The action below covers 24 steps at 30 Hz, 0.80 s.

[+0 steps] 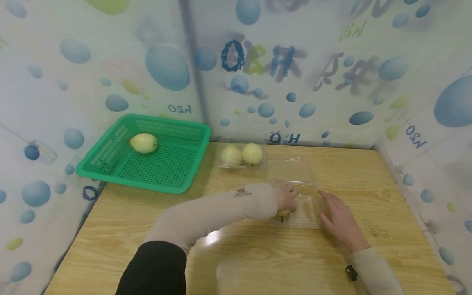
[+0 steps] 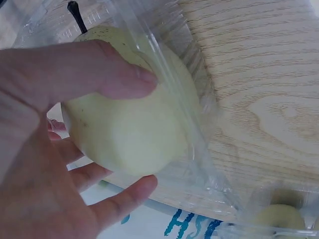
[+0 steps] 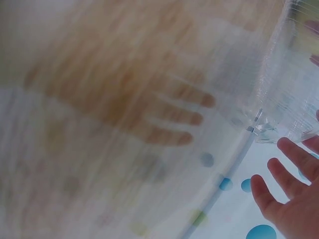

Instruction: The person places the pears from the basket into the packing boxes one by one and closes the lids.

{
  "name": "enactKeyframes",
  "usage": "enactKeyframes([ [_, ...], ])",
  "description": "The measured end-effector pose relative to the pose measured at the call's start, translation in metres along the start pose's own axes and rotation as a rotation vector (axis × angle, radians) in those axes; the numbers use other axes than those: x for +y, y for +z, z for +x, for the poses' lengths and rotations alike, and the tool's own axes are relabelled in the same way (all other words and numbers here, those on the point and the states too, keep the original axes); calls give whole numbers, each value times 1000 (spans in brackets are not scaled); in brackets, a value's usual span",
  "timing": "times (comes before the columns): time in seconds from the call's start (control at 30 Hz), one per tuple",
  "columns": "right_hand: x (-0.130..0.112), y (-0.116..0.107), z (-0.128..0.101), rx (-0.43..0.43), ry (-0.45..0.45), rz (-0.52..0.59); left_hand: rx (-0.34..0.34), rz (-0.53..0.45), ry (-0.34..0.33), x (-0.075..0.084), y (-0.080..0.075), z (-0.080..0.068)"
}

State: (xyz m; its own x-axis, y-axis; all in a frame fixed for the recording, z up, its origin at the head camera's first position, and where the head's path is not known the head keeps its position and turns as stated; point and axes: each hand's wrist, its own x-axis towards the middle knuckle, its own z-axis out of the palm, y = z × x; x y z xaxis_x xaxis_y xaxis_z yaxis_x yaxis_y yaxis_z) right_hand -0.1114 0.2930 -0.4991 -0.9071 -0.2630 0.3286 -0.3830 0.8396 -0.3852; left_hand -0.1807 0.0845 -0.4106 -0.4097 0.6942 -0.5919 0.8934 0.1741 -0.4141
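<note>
My left hand (image 1: 287, 196) grips a pale yellow-green pear (image 2: 132, 132) with a dark stem, the thumb over its near side and the fingers round the other. That pear sits at the left end of a clear plastic clamshell box (image 1: 306, 211), whose raised wall overlaps it in the left wrist view. The box's lid (image 1: 289, 166) lies folded open toward the back. At the box's right edge is my right hand (image 1: 340, 223), fingers extended and fingertips close against the plastic. In the right wrist view its fingers (image 3: 286, 177) are spread beside the clear wall.
A green slotted basket (image 1: 186, 186) with one pear (image 1: 144, 143) in it stands at the back left. Next to it, near the back edge of the wooden table (image 1: 236, 250), another clear box (image 1: 241, 144) contains two pears (image 1: 252, 154). A patterned curtain (image 1: 313, 82) hangs behind.
</note>
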Motion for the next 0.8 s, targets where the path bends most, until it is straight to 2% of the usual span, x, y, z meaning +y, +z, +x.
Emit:
enactKeyframes([
  [0.13,0,0,0,0,2,-2,-15,-3,7,0,-1,1],
  [0.37,0,0,0,14,-19,-13,38,-28,50,-2,5,7],
  [0.57,-1,-1,0,12,-24,-12,53,-40,69,-2,9,10],
  [0.8,-1,0,0,7,-15,-20,91,-119,92,-9,14,6],
])
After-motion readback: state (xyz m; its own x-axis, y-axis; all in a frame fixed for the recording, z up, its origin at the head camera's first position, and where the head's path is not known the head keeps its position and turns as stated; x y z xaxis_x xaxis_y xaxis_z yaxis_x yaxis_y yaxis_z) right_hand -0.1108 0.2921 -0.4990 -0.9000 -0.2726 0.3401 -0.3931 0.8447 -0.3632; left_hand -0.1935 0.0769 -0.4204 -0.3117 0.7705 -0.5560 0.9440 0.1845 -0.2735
